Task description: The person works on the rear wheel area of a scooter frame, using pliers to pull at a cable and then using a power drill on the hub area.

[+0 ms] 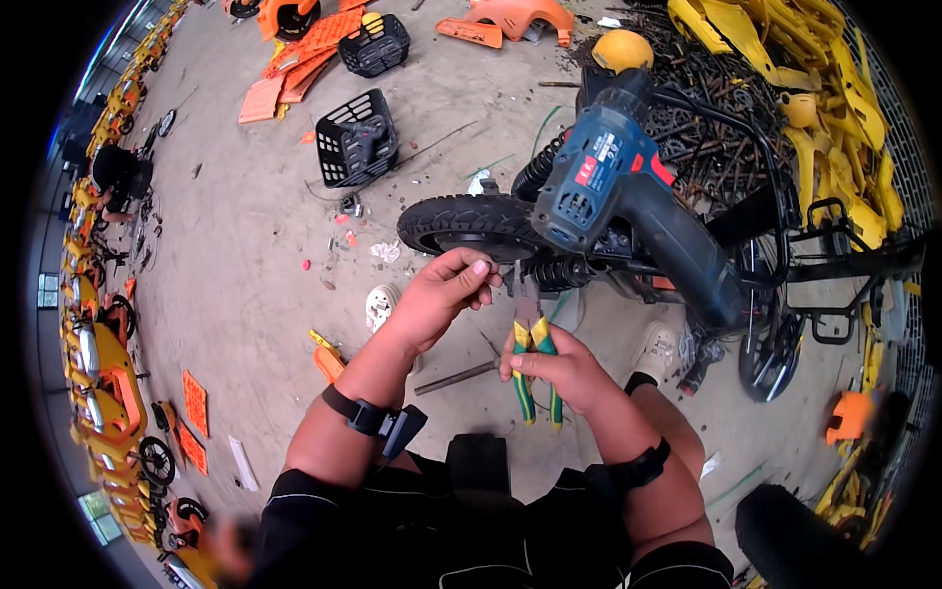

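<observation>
My right hand (564,365) is closed around the pliers (535,339), which have green and yellow handles and point away from me. Their jaws reach up beside my left hand (453,294). The left fingers are pinched together near the pliers' tip; whatever they hold is too small or hidden to name. Just beyond both hands lies a scooter frame with a black-tyred wheel (471,224) and a coil spring shock absorber (559,273). A blue and black cordless power drill (613,187) rests on top of the frame, right of my hands.
A black basket (358,137) holding another power tool stands on the floor ahead. A dark metal bar (456,378) lies below my hands. Loose metal parts (706,128) and yellow panels (854,108) are heaped at the far right. Orange panels (309,59) lie farther off; yellow scooters (108,393) line the left.
</observation>
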`<state>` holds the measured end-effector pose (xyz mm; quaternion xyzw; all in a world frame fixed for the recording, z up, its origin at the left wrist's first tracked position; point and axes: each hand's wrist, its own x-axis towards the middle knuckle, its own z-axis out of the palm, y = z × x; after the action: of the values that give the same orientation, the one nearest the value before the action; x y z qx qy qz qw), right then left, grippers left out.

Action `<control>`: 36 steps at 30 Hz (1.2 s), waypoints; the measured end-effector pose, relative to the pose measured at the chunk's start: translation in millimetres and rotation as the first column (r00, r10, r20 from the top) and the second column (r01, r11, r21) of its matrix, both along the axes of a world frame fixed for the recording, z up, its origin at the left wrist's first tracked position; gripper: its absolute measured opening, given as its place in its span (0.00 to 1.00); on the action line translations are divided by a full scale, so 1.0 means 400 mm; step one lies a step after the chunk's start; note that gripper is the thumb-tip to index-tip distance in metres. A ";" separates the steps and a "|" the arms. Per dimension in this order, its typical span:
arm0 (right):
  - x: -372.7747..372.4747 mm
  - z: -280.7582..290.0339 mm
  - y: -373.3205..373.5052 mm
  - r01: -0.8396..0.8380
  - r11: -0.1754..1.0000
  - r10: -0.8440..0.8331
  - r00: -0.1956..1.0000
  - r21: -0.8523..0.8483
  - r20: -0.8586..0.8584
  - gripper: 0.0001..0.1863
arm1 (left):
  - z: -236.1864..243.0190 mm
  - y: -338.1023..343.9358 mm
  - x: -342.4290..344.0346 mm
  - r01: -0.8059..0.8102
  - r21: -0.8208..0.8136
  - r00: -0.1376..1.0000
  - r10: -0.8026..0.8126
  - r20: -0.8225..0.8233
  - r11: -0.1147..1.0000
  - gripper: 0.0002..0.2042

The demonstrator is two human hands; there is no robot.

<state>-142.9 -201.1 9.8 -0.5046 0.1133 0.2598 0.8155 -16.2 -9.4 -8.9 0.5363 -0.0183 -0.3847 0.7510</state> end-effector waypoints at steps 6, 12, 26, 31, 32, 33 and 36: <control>-0.016 0.005 -0.002 -0.094 0.986 0.105 0.992 0.135 -0.076 0.15 | -0.001 -0.018 -0.023 -0.002 -0.105 0.998 -0.004 -0.063 0.994 0.12; -0.013 -0.021 -0.008 -0.006 0.999 0.008 0.999 0.036 -0.043 0.20 | -0.015 -0.016 -0.023 0.003 -0.156 1.000 0.000 0.014 0.988 0.10; -0.031 -0.082 0.016 0.266 0.869 -0.171 0.953 -0.417 0.251 0.30 | -0.030 -0.058 -0.039 -0.004 -0.281 0.999 -0.011 -0.053 0.960 0.11; -0.014 -0.038 0.016 0.421 0.573 -0.042 0.872 -0.703 0.489 0.38 | -0.033 -0.069 -0.054 -0.026 -0.282 0.993 -0.008 -0.121 0.959 0.12; -0.015 -0.034 0.017 0.434 0.544 -0.028 0.865 -0.718 0.501 0.38 | -0.033 -0.071 -0.057 -0.023 -0.293 0.991 -0.016 -0.130 0.956 0.12; -0.016 -0.032 0.019 0.446 0.515 -0.014 0.858 -0.732 0.513 0.38 | -0.033 -0.073 -0.059 -0.021 -0.304 0.990 -0.023 -0.139 0.952 0.12; -0.018 -0.039 0.025 0.448 0.478 -0.015 0.864 -0.755 0.503 0.38 | -0.030 -0.079 -0.061 -0.002 -0.322 0.991 -0.040 -0.124 0.947 0.11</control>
<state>-150.1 -191.2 -5.8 -0.8616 0.1124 -0.0646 0.4908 -40.8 -40.9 -20.9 0.3807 -0.0371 -0.4177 0.8242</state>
